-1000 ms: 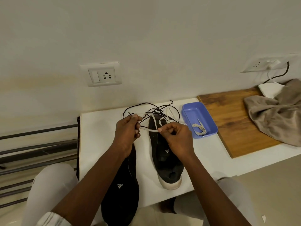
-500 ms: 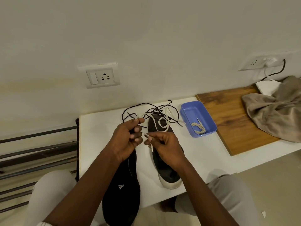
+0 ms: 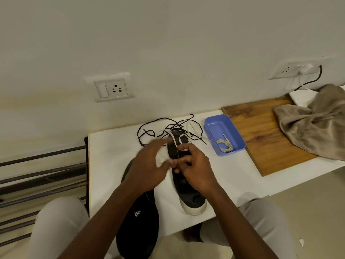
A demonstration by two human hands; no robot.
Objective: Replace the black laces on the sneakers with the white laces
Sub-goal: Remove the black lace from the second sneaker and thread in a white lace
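A black sneaker with a white sole (image 3: pixel 194 201) lies on the white table (image 3: pixel 112 156), toe towards me. A white lace (image 3: pixel 183 139) is looped over its far end. My right hand (image 3: pixel 196 167) rests on the sneaker's middle with curled fingers pinching the white lace. My left hand (image 3: pixel 149 165), blurred by motion, hovers just left of the sneaker with fingers spread, holding nothing that I can see. A second black sneaker (image 3: pixel 138 230) lies partly off the table's near edge, under my left forearm. Loose black laces (image 3: pixel 149 126) are tangled behind the sneaker.
A blue tray (image 3: pixel 214 121) to the right holds another coiled white lace (image 3: pixel 225 145). Farther right lie a wooden board (image 3: pixel 261 131) and a crumpled beige cloth (image 3: pixel 313 124). The wall has sockets; metal bars run at the left.
My left hand has let go of the lace and opened, swinging right towards the sneaker. My right hand has drawn closer to me over the sneaker's middle.
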